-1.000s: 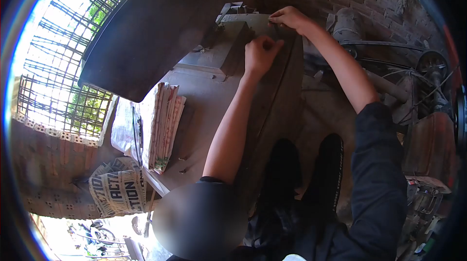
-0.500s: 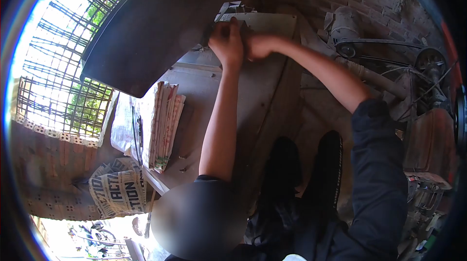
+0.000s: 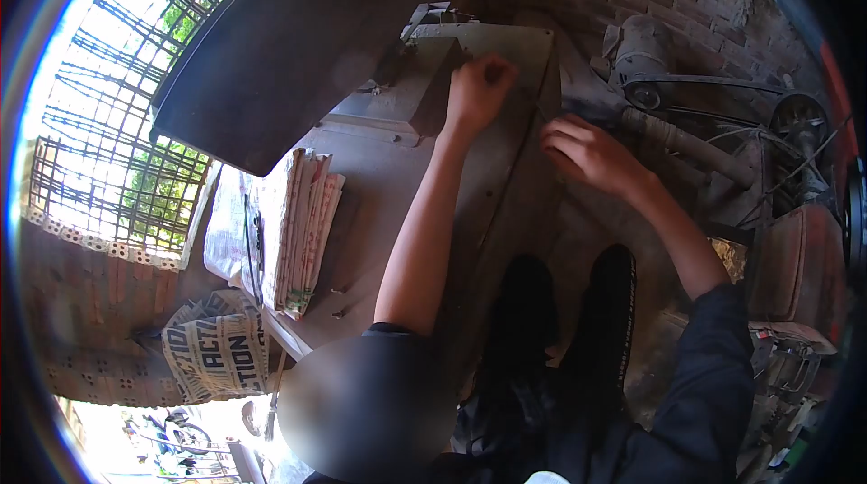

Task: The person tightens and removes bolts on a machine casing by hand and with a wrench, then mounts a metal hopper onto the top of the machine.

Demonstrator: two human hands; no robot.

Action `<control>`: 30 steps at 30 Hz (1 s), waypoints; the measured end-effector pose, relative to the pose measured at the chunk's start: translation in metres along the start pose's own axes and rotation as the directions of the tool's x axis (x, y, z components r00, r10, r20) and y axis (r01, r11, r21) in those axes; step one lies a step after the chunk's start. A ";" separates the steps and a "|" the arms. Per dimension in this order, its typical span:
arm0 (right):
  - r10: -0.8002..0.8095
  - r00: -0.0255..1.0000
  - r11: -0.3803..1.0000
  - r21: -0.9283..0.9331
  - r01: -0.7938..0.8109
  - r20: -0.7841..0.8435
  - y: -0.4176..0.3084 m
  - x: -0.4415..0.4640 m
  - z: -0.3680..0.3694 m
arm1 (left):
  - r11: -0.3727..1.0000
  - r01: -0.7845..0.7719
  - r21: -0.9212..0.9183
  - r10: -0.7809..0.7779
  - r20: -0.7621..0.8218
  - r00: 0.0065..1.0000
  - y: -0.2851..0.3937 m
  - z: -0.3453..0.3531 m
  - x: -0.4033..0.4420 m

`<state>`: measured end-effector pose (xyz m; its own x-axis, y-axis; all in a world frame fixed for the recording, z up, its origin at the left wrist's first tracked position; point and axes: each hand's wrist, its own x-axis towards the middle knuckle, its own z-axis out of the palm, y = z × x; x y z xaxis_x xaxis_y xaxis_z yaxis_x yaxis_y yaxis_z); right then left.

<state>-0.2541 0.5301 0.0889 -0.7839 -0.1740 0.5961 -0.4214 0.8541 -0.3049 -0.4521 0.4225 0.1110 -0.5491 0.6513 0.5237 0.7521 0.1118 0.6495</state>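
My left hand (image 3: pixel 483 91) is over the flat top of a dusty grey metal machine table (image 3: pixel 379 204), just right of a raised metal box (image 3: pixel 402 87). Its thumb and fingers are curled together in a pinch, and whatever they hold is too small to make out. Beyond the table's right edge hovers my right hand (image 3: pixel 591 154), apart from the left. Its fingers are bent and drawn close together, their tips toward the table. Anything between them cannot be made out. A large dark panel (image 3: pixel 280 60) slants over the table's left side.
A stack of folded papers or sacks (image 3: pixel 302 231) lies at the table's left, near a printed cloth (image 3: pixel 217 349). On the right stand a motor (image 3: pixel 641 55) with a drive belt (image 3: pixel 713 79) and a reddish metal box (image 3: pixel 795 263). A blurred round shape (image 3: pixel 370 407) covers the lower middle.
My hands were together by the raised box and have separated. The left has shifted right over the table; the right has moved right and down, past the edge.
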 end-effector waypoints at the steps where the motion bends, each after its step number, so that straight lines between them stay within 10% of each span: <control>1: 0.009 1.000 1.000 0.002 -0.009 -0.015 0.002 -0.003 -0.005 | 0.999 -0.018 0.030 0.018 0.024 1.000 -0.002 0.003 -0.001; 16: 0.534 0.843 0.711 0.570 -0.412 -0.058 0.081 0.008 -0.037 | 1.000 0.017 -0.015 -0.015 0.117 0.993 -0.005 0.011 -0.007; 18: 0.661 0.751 0.344 0.888 -0.304 0.001 0.106 0.015 -0.025 | 0.998 0.045 -0.035 -0.041 0.106 0.994 -0.005 0.012 -0.007; 22: 0.765 0.643 0.153 0.959 -0.239 0.038 0.133 0.042 -0.006 | 0.989 0.149 0.012 -0.149 0.095 0.984 0.005 0.013 -0.008; 30: 0.711 0.670 0.281 0.787 -0.550 0.215 0.145 0.113 0.005 | 0.996 0.084 -0.027 -0.086 -0.062 0.994 -0.001 0.014 -0.008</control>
<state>-0.4062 0.6316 0.1083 -0.9226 0.3851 0.0232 -0.0461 -0.0503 -0.9977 -0.4435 0.4279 0.0978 -0.6332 0.5914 0.4993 0.6929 0.1458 0.7062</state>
